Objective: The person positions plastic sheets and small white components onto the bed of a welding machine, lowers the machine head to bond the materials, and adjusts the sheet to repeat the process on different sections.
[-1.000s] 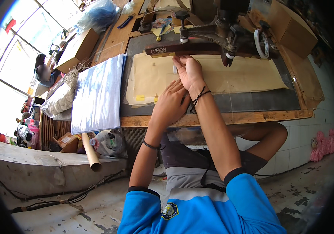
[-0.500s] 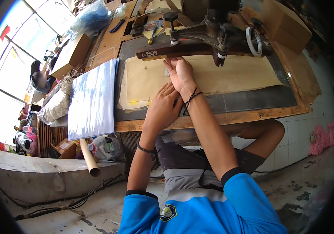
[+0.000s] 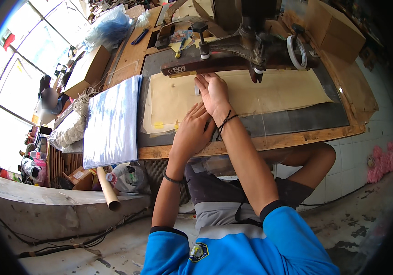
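My left hand lies palm down, fingers stretched out, at the near edge of a tan sheet on a dark board. Crossing just above it, my right hand has its palm turned up and its fingers loosely extended, with nothing visible in it. Those fingertips reach close to a dark bar of a black metal press; whether they touch it, I cannot tell. A small white piece shows beside the right fingers, partly hidden. Yellow tape bits mark the sheet's near left corner.
A stack of clear plastic sheets overhangs the table's front left edge. A tape roll hangs on the press at the right. Cardboard boxes stand at the far right and left. A cardboard tube sticks out below the plastic stack.
The whole view has shifted slightly. Both hands keep nearly the same pose on and above the tan sheet.
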`<state>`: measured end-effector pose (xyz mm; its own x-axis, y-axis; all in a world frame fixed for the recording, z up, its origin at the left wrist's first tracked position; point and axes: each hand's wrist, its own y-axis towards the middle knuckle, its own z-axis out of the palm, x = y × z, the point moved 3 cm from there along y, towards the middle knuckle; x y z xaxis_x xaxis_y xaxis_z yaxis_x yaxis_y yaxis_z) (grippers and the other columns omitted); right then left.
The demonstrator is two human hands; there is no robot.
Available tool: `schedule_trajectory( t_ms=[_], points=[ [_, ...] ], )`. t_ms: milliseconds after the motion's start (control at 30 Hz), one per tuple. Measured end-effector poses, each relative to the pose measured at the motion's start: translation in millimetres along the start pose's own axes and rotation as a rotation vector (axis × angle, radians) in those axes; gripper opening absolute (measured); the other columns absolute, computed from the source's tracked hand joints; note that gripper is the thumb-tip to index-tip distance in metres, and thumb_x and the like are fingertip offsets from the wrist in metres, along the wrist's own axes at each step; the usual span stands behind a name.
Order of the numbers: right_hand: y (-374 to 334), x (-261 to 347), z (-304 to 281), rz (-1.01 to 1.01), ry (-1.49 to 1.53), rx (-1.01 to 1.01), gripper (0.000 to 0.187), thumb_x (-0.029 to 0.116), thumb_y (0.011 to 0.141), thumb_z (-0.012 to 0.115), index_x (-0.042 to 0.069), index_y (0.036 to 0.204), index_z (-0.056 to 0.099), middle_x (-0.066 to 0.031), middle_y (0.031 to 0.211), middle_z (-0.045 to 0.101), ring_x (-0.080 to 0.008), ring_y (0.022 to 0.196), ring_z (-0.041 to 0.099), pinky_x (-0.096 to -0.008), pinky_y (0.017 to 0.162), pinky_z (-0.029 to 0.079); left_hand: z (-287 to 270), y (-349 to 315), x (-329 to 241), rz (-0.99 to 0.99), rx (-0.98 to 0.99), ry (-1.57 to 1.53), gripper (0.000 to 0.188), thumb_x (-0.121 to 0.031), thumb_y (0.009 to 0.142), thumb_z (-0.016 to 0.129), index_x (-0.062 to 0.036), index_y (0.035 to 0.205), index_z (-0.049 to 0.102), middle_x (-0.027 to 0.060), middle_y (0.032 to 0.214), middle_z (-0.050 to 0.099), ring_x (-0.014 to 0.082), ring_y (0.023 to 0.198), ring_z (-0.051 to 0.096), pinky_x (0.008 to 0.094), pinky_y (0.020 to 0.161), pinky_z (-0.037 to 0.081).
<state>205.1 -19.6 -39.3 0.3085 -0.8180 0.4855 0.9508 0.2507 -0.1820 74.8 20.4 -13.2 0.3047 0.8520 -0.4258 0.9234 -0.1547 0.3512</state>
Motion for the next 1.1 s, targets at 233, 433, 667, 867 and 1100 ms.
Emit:
schedule_trajectory(
  t_ms=[233, 433, 667, 867, 1100],
  points=[
    [26, 17, -19, -0.199, 0.055, -0.225, 0.044, 0.011, 0.106, 0.044, 0.0, 0.147, 0.033, -0.0138, 0.127, 0.05, -0.0254, 0.114, 0.056, -0.0384, 0.106, 0.049, -1, 2, -8, -0.025, -0.039, -0.021, 0.039, -0.017, 0.096, 0.057, 0.0024, 0.13, 0.06, 0.0222, 0.14, 0.055, 0.0385, 0.139, 0.043, 0.0442, 0.117, 0.033],
    [24, 16, -18, -0.204, 0.015, -0.205, 0.042, 0.013, 0.106, 0.045, 0.0, 0.145, 0.033, -0.0147, 0.131, 0.049, -0.0259, 0.117, 0.055, -0.0391, 0.106, 0.048, -1, 3, -6, -0.02, 0.006, 0.006, 0.043, -0.02, 0.098, 0.055, 0.0015, 0.135, 0.057, 0.0204, 0.144, 0.053, 0.0351, 0.139, 0.043, 0.0428, 0.119, 0.03],
    [-20, 22, -11, -0.114, 0.04, -0.077, 0.046, 0.006, 0.103, 0.044, -0.005, 0.146, 0.032, -0.0185, 0.14, 0.044, -0.0272, 0.134, 0.045, -0.0351, 0.112, 0.044, -2, 0, 0, -0.007, 0.013, 0.007, 0.043, -0.02, 0.099, 0.053, 0.0013, 0.136, 0.056, 0.0192, 0.144, 0.053, 0.0343, 0.139, 0.043, 0.0423, 0.119, 0.031],
    [-79, 87, -61, 0.03, 0.084, -0.089, 0.022, -0.002, 0.099, 0.043, -0.01, 0.118, 0.051, -0.0185, 0.114, 0.059, -0.0281, 0.109, 0.061, -0.0359, 0.101, 0.053, -1, -4, -3, -0.033, -0.02, 0.058, 0.043, -0.022, 0.099, 0.053, 0.001, 0.136, 0.056, 0.0182, 0.145, 0.052, 0.0331, 0.14, 0.043, 0.0417, 0.119, 0.031],
    [40, 208, -125, -0.192, -0.119, -0.153, 0.019, -0.001, 0.1, 0.042, -0.007, 0.118, 0.049, -0.0198, 0.114, 0.06, -0.0292, 0.109, 0.062, -0.0403, 0.097, 0.055, 1, 1, -6, 0.002, -0.024, 0.035, 0.044, -0.023, 0.099, 0.054, 0.0021, 0.136, 0.056, 0.0179, 0.146, 0.052, 0.0331, 0.14, 0.043, 0.0417, 0.119, 0.031]
  ],
)
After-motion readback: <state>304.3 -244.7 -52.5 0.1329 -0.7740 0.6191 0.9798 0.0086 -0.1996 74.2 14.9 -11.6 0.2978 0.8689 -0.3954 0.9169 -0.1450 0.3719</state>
